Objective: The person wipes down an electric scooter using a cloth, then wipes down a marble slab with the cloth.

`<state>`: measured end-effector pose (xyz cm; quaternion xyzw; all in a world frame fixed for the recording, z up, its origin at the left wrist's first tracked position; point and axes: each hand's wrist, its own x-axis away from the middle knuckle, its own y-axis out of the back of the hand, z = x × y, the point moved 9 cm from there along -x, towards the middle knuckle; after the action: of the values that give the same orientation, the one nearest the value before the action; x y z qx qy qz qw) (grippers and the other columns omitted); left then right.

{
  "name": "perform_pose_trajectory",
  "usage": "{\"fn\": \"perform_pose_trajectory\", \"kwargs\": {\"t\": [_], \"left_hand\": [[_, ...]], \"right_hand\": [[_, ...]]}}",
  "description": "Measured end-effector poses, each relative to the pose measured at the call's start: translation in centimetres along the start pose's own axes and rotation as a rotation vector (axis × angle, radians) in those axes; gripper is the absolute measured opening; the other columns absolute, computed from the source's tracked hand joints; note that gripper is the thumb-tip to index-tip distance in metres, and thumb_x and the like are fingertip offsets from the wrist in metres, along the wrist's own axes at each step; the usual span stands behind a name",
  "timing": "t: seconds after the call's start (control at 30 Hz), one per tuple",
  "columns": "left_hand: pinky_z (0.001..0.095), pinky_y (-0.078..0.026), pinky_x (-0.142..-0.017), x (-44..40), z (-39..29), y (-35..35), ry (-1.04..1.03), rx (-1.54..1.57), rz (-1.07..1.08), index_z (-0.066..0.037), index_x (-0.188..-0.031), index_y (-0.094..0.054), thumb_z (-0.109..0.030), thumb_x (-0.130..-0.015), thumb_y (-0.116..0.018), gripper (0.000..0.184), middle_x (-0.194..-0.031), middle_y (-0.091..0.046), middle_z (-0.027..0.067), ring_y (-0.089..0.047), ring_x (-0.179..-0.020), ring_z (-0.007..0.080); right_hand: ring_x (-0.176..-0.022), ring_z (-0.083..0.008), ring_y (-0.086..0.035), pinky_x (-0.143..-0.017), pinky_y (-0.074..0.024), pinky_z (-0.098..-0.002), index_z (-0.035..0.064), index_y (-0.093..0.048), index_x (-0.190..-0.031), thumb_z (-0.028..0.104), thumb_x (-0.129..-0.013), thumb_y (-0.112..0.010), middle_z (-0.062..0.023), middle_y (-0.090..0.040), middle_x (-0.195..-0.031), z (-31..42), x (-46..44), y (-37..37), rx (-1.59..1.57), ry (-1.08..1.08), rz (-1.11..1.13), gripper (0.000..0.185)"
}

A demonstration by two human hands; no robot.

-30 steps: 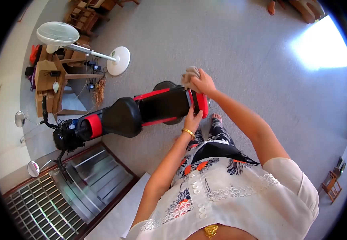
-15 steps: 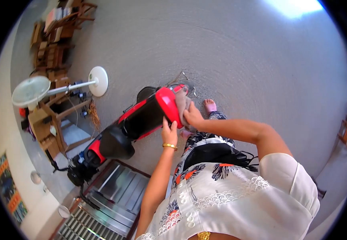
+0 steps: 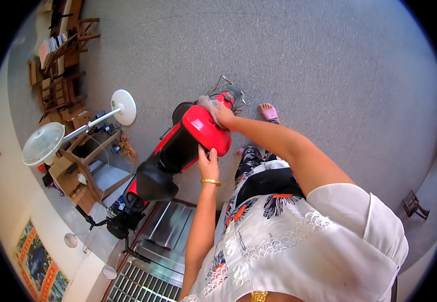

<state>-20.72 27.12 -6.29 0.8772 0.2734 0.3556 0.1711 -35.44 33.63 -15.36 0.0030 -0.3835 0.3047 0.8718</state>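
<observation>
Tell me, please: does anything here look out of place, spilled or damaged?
One thing looks untidy: a tangle of thin orange-brown strands sits loose beside the wooden frame, near the fan's round base, as if not put away. I can make out no spill or damage.

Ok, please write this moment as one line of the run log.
right hand: cloth against scooter's red rear part | left hand: fingers at its edge | pedestal fan: standing nearby

Red/blk scooter (image 3: 178,151) upright on gray flr (image 3: 304,60), blk seat (image 3: 154,184) w/ glossy red rear pc. (image 3: 203,128) beyond, handlebars (image 3: 91,221) toward lower L of view, & grayish-brn cloth (image 3: 209,106), thin & bunched, vs. rear pc.'s upper edge.
</observation>
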Motion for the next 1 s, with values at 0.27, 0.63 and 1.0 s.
{"fn": "perform_pose_trajectory", "kwargs": {"t": [0.27,0.63,1.0], "left_hand": [[0.0288,-0.046,-0.068,0.1,0.4,-0.4,0.125,0.123,0.061,-0.01,-0.134,-0.028,-0.031,-0.086,-0.054,0.059,-0.11,-0.054,0.0035,-0.053,-0.092,0.0132],[0.0303,-0.039,-0.091,-0.2,-1.0,-0.6,0.103,0.227,0.009,0.001,-0.132,-0.029,-0.013,-0.085,-0.057,0.057,-0.12,-0.049,0.0128,-0.05,-0.106,0.0199],[0.0286,-0.048,-0.075,-3.5,5.3,-3.8,-0.113,0.191,-0.162,-0.003,-0.116,-0.045,-0.01,-0.085,-0.054,0.033,-0.101,-0.059,0.0092,-0.059,-0.087,0.0167]], "right_hand": [[-0.11,-0.0332,-0.05,-0.088,-0.0418,-0.0403,0.003,-0.045,-0.123,0.052,-0.078,-0.048,-0.0219,-0.051,-0.118,-9.3,3.7,1.1,0.014,-0.551,-0.352,0.066],[-0.091,-0.0277,-0.056,-0.064,-0.048,-0.0444,0.0096,-0.055,-0.108,0.042,-0.086,-0.041,-0.0121,-0.057,-0.103,-5.2,12.8,-2.3,-0.644,-0.843,-0.413,0.042],[-0.065,-0.0207,-0.058,-0.06,-0.0492,-0.0356,0.0113,-0.055,-0.085,0.029,-0.087,-0.042,-0.0072,-0.058,-0.073,0.4,7.4,-0.5,-0.365,-0.508,0.116,0.022]]}}
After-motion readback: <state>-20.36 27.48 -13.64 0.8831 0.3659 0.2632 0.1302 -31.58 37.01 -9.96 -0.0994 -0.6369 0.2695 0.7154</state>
